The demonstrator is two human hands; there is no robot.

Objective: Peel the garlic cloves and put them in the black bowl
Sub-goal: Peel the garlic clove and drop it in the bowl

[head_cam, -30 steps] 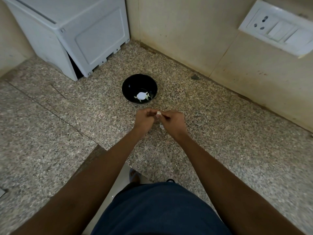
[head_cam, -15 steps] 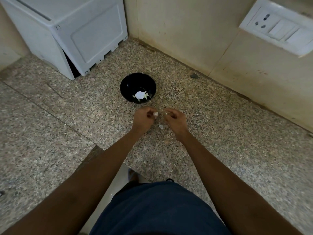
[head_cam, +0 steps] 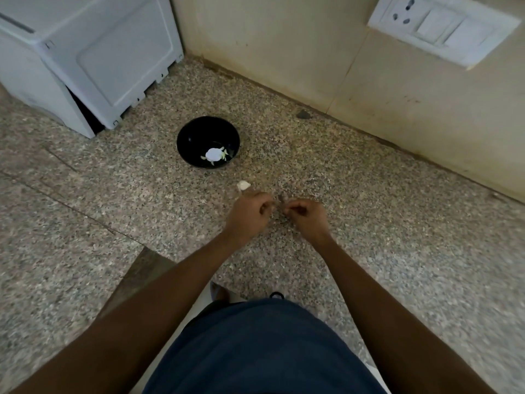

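Speckled counter (head_cam: 369, 223): hands have parted; a clove (head_cam: 243, 185) lies beyond the curled left hand (head_cam: 248, 214); right hand (head_cam: 306, 218) curled, contents unclear; unbowled.

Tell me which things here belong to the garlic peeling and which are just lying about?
In the job: black bowl holding white garlic bits; garlic piece on the counter by the left hand; right hand.

Just there: white appliance; wall socket; dark speck by the wall.

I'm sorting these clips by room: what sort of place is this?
Probably a home kitchen counter: speckled granite worktop, white wall switchboard with socket, white appliance casing and a round black bowl.
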